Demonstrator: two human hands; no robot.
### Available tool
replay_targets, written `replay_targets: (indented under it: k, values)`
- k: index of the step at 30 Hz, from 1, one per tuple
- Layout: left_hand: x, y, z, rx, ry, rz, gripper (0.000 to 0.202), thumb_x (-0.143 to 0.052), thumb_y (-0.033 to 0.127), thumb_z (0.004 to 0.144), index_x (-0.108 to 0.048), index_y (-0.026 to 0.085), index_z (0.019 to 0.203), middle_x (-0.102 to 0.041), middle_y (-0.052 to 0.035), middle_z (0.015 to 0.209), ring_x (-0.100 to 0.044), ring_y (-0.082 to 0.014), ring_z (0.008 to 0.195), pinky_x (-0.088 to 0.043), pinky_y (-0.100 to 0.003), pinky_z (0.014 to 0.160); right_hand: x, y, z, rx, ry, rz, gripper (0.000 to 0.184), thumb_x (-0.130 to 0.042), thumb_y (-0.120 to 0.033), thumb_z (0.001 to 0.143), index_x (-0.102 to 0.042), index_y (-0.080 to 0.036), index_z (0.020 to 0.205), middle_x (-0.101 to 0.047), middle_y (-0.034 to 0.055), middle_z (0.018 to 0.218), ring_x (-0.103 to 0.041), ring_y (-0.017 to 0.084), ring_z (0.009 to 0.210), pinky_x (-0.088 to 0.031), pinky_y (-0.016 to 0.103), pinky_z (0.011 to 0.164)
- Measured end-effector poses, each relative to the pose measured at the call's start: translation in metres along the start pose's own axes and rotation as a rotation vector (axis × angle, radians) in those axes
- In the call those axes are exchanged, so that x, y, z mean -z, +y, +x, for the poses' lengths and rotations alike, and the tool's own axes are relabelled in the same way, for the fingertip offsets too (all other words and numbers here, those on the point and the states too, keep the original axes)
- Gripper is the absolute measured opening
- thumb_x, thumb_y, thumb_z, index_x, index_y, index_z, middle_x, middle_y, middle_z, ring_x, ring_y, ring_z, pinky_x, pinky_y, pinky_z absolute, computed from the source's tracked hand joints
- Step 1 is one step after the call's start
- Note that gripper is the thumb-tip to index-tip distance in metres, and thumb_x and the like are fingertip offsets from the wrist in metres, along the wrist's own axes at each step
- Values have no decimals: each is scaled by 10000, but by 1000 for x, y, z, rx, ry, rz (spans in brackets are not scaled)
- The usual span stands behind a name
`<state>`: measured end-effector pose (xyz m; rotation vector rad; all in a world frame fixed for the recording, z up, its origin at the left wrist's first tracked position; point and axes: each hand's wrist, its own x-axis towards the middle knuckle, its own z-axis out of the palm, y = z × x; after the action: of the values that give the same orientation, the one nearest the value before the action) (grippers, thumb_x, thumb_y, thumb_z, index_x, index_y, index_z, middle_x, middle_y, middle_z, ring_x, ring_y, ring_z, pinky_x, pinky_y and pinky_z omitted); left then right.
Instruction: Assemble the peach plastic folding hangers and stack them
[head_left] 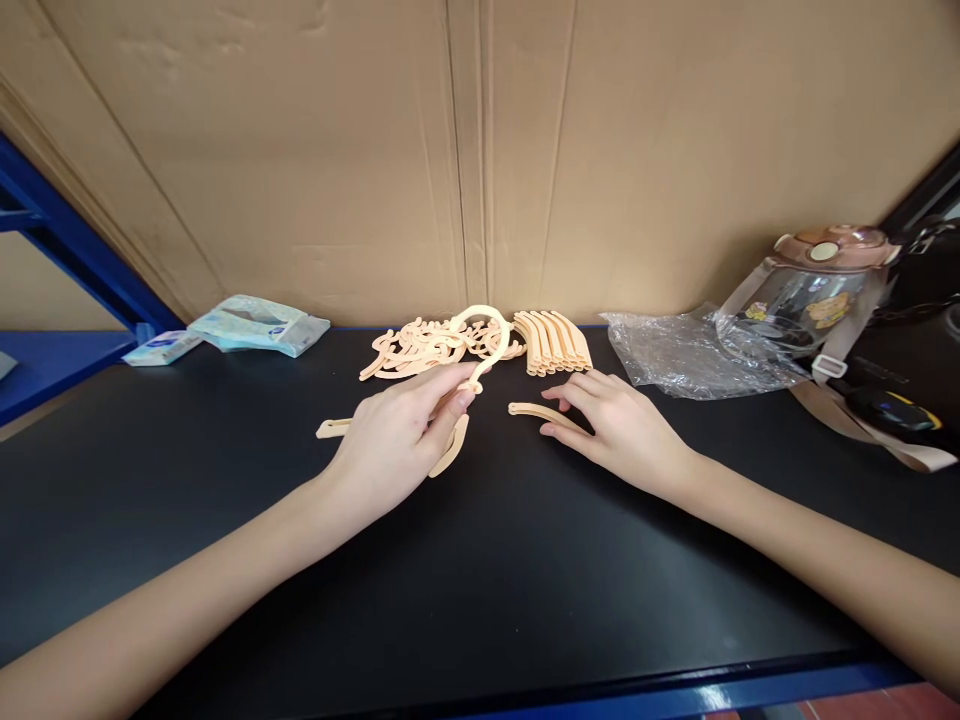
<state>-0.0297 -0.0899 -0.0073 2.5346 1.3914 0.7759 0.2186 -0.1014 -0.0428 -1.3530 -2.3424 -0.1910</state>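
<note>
1. Head view, left hand (401,420): thumb and fingers pinched on the lower end of a curved peach piece (501,338), which arches up beyond the fingertips.
2. Head view, right hand (619,425): thumb and index finger parted, with a slim curved strip (531,409) running between them; contact cannot be told.
3. Head view, beyond the hands: a jumbled heap (412,350) behind the left, a neat row of strips (553,342) behind the right.
</note>
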Motion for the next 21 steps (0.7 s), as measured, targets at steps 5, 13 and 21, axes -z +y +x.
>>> replay_targets:
  k: [5, 13, 21]
  values:
    - [3, 3, -1, -30, -28, -9, 249, -378, 391, 1000, -582, 276, 1083, -634, 51, 884, -585, -134, 759, -357, -224, 632, 0, -3, -1, 3, -47, -35, 214, -470, -270, 971, -664, -188, 931, -636, 50, 864, -606, 200, 809, -443, 332, 711]
    - [1, 2, -2, -149, -41, -71, 245, -373, 330, 1010, -591, 226, 1047, -575, 21, 892, -554, -133, 789, -364, -235, 683, 3, -15, -3, 78, -20, 85, 247, -332, -260, 1019, -566, -181, 1019, -651, 54, 916, -603, 183, 792, -434, 309, 717]
    - [-3, 4, -4, -294, -144, -189, 191, -371, 254, 1015, -552, 194, 1014, -520, -2, 983, -519, -111, 788, -386, -226, 728, 5, -19, -8, 63, -70, 175, 263, -362, -330, 1008, -562, -187, 915, -643, 21, 823, -583, 142, 667, -370, 244, 573]
